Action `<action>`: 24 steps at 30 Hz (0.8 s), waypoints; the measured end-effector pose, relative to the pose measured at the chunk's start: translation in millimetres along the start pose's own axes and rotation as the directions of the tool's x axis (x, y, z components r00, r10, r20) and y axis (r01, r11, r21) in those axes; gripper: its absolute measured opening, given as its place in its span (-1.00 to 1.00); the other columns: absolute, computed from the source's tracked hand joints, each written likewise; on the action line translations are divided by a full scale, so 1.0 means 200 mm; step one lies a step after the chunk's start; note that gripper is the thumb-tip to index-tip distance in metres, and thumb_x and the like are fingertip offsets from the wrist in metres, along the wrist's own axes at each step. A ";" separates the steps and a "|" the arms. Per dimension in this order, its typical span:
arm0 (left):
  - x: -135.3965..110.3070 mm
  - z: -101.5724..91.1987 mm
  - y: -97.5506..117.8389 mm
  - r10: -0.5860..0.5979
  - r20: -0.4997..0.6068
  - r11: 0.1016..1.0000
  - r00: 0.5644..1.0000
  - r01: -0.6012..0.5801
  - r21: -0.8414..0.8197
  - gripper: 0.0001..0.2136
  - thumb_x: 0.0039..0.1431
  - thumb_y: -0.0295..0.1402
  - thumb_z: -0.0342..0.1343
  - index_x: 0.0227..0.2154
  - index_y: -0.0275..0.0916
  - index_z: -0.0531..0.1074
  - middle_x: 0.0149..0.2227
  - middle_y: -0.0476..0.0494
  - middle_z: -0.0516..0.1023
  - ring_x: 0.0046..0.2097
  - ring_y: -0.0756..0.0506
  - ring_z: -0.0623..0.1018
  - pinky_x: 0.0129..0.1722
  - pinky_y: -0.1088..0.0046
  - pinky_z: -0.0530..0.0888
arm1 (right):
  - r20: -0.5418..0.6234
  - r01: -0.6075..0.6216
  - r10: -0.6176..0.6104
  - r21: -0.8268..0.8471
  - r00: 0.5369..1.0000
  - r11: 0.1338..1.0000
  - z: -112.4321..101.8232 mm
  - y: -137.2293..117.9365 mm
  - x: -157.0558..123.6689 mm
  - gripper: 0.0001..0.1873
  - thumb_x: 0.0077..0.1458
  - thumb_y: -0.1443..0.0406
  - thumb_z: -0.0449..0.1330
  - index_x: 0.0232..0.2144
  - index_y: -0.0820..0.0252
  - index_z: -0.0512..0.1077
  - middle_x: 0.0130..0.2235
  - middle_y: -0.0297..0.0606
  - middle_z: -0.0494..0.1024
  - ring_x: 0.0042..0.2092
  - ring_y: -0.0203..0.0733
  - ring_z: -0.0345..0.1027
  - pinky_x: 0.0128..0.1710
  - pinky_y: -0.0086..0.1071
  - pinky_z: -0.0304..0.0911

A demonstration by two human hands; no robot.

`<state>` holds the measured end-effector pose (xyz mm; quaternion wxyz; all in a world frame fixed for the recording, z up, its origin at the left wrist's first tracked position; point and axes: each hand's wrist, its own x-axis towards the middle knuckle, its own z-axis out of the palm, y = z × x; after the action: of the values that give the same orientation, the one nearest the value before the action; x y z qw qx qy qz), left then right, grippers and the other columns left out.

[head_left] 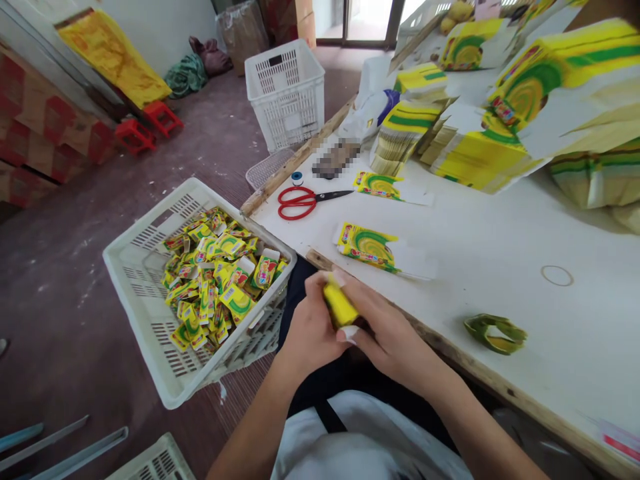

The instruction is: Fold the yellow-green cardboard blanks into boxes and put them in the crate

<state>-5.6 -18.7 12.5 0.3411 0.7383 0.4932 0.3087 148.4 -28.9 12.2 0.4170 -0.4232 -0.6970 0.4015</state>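
Both my hands grip one small yellow box point(341, 305) over my lap, just off the table's front edge. My left hand point(313, 323) wraps its left side and my right hand point(375, 320) closes round its right side and ends. Fingers cover most of the box, and white flaps show at its ends. On the table beyond lies a flat printed carton point(367, 248) in yellow and green, with a second flat carton point(380, 187) behind it. To my left, a white plastic crate point(175, 383) holds many small folded boxes point(220, 267) in the same print.
Red-handled scissors point(297, 202) lie near the table's left corner, beside a small blue roll point(297, 178). Stacks of flat cartons point(400, 130) stand at the back. A green strip coil point(495, 333) sits on the right. Another white crate point(285, 93) and red stools point(163, 118) are on the floor.
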 end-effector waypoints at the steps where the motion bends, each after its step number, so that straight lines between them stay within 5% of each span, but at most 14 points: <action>1: 0.00 0.01 0.00 -0.004 -0.019 1.000 1.000 0.004 -0.014 -0.46 0.02 -0.35 0.18 0.03 -0.12 0.05 -0.11 -0.15 0.43 -0.17 -0.14 0.56 -0.21 0.29 0.51 | 0.006 0.042 -0.042 -0.050 0.999 0.998 0.00 0.00 0.00 -0.44 0.18 0.45 0.04 0.20 0.03 0.34 0.31 -0.15 0.30 0.31 -0.06 0.18 0.25 -0.10 0.21; 5: 0.00 0.02 0.00 0.001 -0.121 1.000 0.993 0.000 0.014 -0.41 -0.02 -0.40 0.21 0.03 -0.16 0.03 -0.04 -0.25 0.36 -0.07 -0.18 0.52 -0.12 0.21 0.50 | -0.095 0.071 -0.083 -0.130 0.992 0.989 -0.01 0.02 -0.01 -0.44 0.09 0.56 -0.01 0.00 -0.01 0.51 0.18 -0.17 0.47 0.18 -0.10 0.38 0.15 -0.14 0.34; 8: -0.01 0.00 0.00 -0.009 -0.132 0.996 0.991 0.020 0.083 -0.47 -0.07 -0.44 0.23 -0.03 -0.18 0.16 -0.06 -0.23 0.41 0.00 -0.22 0.49 -0.03 0.15 0.47 | -0.119 0.059 -0.079 -0.159 0.990 0.985 -0.01 0.05 -0.01 -0.46 0.08 0.53 0.05 0.05 0.01 0.47 0.19 -0.12 0.45 0.19 -0.07 0.37 0.14 -0.09 0.35; 13: -0.02 -0.04 -0.02 -0.100 -0.075 0.989 0.992 0.107 0.098 -0.42 -0.17 -0.48 0.28 -0.03 -0.20 0.22 -0.08 -0.20 0.51 -0.04 -0.22 0.56 -0.03 0.17 0.51 | 0.100 0.061 -0.037 -0.251 0.994 0.966 -0.02 0.06 -0.01 -0.51 0.09 0.52 0.05 0.02 0.14 0.48 0.33 -0.01 0.22 0.29 0.03 0.22 0.19 -0.02 0.29; 19: -0.01 -0.06 0.01 -0.100 0.005 0.993 0.995 0.100 0.068 -0.32 -0.17 -0.45 0.32 0.05 -0.20 0.15 -0.09 -0.17 0.57 -0.07 -0.18 0.60 -0.05 0.22 0.54 | 0.273 0.073 -0.001 -0.256 0.962 0.964 -0.13 0.01 0.04 -0.67 0.12 0.51 0.04 -0.20 0.12 0.51 0.23 -0.06 0.38 0.19 -0.02 0.36 0.13 -0.10 0.33; 24: 0.01 -0.04 0.02 -0.040 -0.072 0.995 0.997 0.046 0.090 -0.30 -0.20 -0.52 0.27 0.07 -0.20 0.16 -0.03 -0.22 0.55 -0.02 -0.20 0.58 -0.01 0.21 0.52 | 0.125 0.032 -0.004 -0.222 0.992 0.975 -0.04 0.02 0.02 -0.48 0.14 0.45 0.04 0.16 0.14 0.27 0.31 0.03 0.23 0.32 0.02 0.14 0.24 0.01 0.18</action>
<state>-8.6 -17.4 20.9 0.2958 0.7311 0.5345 0.3040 155.9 -21.2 12.3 0.3267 -0.4353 -0.7660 0.3421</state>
